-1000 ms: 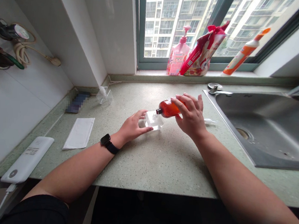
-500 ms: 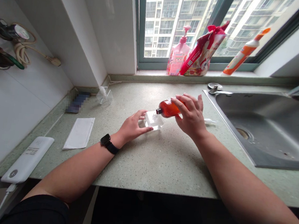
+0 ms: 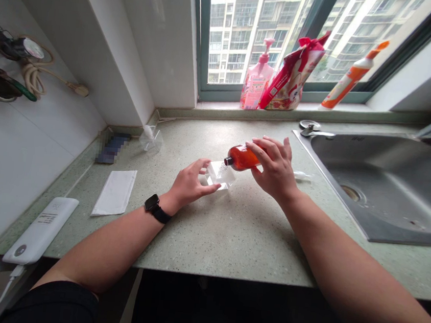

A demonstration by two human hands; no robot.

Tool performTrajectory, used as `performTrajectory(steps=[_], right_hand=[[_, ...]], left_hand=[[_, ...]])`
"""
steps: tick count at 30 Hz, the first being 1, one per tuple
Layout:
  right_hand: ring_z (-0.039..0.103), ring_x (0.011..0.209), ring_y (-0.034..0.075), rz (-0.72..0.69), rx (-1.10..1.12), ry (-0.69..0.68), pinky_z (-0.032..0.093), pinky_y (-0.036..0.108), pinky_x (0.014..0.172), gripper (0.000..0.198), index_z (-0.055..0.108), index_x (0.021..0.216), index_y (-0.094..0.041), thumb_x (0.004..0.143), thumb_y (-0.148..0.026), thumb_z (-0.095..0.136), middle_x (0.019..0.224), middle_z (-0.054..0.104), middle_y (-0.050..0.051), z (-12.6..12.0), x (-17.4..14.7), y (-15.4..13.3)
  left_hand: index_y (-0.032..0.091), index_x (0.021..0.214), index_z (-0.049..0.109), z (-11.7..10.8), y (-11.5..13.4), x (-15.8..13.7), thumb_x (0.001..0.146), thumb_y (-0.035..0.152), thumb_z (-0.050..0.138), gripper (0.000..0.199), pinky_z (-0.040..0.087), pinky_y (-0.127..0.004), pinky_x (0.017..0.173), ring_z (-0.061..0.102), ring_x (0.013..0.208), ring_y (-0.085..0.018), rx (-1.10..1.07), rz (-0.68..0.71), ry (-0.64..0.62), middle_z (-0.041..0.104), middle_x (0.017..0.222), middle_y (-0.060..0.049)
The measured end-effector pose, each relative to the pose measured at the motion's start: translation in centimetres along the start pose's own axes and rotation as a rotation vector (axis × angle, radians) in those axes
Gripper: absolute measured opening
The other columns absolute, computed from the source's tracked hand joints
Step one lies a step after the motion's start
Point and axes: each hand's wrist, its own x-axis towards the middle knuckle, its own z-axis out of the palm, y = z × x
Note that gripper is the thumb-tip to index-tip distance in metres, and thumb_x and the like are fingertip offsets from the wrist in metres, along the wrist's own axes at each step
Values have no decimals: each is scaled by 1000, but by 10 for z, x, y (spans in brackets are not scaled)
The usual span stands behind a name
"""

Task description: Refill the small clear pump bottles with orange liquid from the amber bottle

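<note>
My left hand is curved round a clear square container on the counter, thumb at its near side and fingers at its far side. My right hand grips an orange-red see-through bottle, uncapped and tipped nearly level. Its dark mouth points left, just above the top of the clear container. What looks like clear liquid runs down from the mouth; the container's opening is hard to make out. Right of my right hand lies a small whitish, see-through piece, too small to name.
A steel sink is set into the speckled counter on the right. A clear square pump bottle, folded white paper and a white power bank lie left. A pink pump bottle stands on the sill.
Both hands stay almost in place. The orange-red bottle's mouth has shifted very slightly left, and it is still tipped over the clear container.
</note>
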Motion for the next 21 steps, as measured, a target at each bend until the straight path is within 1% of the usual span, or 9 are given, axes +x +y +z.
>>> performTrajectory(steps=[7, 11, 15, 21], right_hand=[[54, 144, 36, 16, 38, -11, 24, 74, 132, 81, 39, 163, -44, 92, -15, 66, 149, 63, 5, 2, -1, 1], [55, 143, 36, 41, 50, -28, 23, 72, 133, 77, 42, 161, -42, 92, -16, 66, 148, 64, 6, 2, -1, 0], [57, 141, 36, 67, 70, -41, 23, 72, 132, 78, 44, 160, -43, 91, -17, 67, 147, 64, 6, 2, 0, -1], [57, 140, 37, 61, 99, -44, 24, 74, 131, 79, 45, 160, -43, 90, -16, 68, 148, 64, 5, 0, 0, 0]], left_hand=[[25, 137, 60, -2, -2, -1, 81, 48, 90, 68, 65, -39, 86, 77, 100, -24, -5, 50, 43, 74, 126, -8], [26, 139, 59, -3, -3, -2, 81, 48, 90, 69, 65, -37, 86, 77, 100, -24, -13, 71, 52, 73, 128, -8], [25, 139, 59, -4, -3, -3, 82, 48, 90, 70, 66, -38, 87, 77, 100, -24, -11, 81, 57, 73, 129, -8], [25, 139, 59, -6, -3, -2, 82, 46, 91, 68, 66, -40, 91, 76, 103, -24, -37, 81, 48, 73, 130, -8]])
